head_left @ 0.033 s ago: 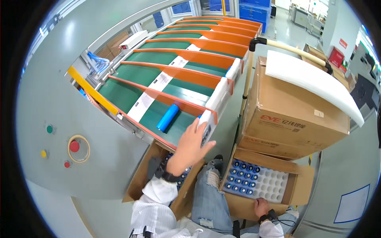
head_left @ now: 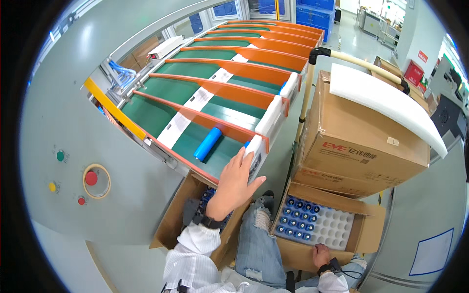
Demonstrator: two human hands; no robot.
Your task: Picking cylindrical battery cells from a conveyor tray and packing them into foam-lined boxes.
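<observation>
My left hand [head_left: 235,183] reaches over the near end of the sorting conveyor, its fingers stretched and the thumb apart. Just beyond its fingertips a blue cylindrical battery cell [head_left: 247,144] shows in part by the lane's white end stop [head_left: 256,146]. Another blue battery cell [head_left: 208,144] lies on the green belt [head_left: 184,144] in the nearest lane, apart from the hand. My right hand [head_left: 321,255] is at the near wall of an open cardboard box [head_left: 298,250], fingers curled over its edge. White foam in that box [head_left: 336,227] holds several upright cells [head_left: 296,218] on its left side; its right-hand holes hold none.
Orange dividers [head_left: 220,123] separate the conveyor lanes. Under my left forearm stands another cardboard box [head_left: 168,220] with blue cells. Stacked cartons [head_left: 364,141] topped by a white foam sheet [head_left: 386,100] rise at right, beside a pipe frame [head_left: 305,93]. A grey panel with buttons [head_left: 91,178] stands left.
</observation>
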